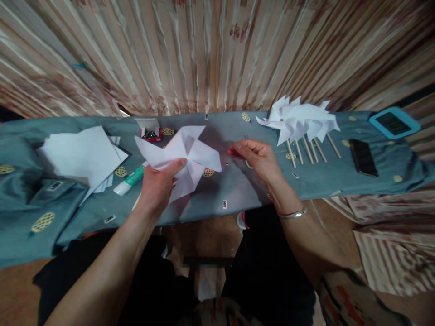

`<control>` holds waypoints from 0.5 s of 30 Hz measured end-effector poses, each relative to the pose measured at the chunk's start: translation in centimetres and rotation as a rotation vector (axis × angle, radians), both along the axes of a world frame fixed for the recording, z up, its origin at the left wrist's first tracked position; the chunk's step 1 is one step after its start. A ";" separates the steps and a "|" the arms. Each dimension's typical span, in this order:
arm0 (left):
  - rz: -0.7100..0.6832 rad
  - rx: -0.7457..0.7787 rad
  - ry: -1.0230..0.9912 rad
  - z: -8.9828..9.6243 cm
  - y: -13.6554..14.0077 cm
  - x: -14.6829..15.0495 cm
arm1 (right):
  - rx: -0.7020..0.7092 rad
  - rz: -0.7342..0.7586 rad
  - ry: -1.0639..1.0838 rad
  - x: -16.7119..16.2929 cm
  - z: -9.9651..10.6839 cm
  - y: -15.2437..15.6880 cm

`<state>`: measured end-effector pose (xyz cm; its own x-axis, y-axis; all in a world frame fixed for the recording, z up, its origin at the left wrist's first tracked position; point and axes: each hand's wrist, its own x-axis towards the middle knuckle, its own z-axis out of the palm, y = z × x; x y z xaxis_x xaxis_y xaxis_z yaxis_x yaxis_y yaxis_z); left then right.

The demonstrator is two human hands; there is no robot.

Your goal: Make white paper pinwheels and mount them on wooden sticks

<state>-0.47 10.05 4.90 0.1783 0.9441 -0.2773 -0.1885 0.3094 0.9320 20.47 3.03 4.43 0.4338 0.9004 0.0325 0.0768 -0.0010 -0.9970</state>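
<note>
One pinwheel (195, 155) in left grip (157, 184)

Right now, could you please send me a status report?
Left hand holds white pinwheel. Right hand apart, contents unclear. Green-and-white tube beside left hand.

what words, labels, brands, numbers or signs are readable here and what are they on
None can be read with certainty.
Small black-and-white labels on the cloth: lettering too small and blurred to quote.
Green-and-white tube: any print too blurred to read.
Small red box: no legible text.
Blue-framed device: dark screen, no readable digits.
Paper pinwheel in the left hand: no writing visible.
</note>
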 end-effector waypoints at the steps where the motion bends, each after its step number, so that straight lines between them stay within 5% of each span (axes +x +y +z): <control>1: 0.055 0.029 -0.020 0.3 0.5 -0.3 | 0.023 -0.053 -0.050 0.9 -0.1 0.0; 4: 0.135 0.118 -0.073 1.3 1.7 -1.0 | -0.012 -0.074 -0.293 2.6 -0.9 -0.4; 9: 0.153 0.147 -0.075 2.2 2.2 -1.5 | -0.232 0.100 -0.794 2.0 -1.8 -1.0; 15: 0.061 0.058 -0.043 1.7 1.5 -1.1 | -0.325 0.159 -1.001 0.9 -2.5 0.0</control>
<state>-1.58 11.58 6.61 0.1306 0.9678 -0.2154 -0.2456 0.2420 0.9387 21.34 3.00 1.92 0.2195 0.9739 0.0573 0.8841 -0.1738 -0.4338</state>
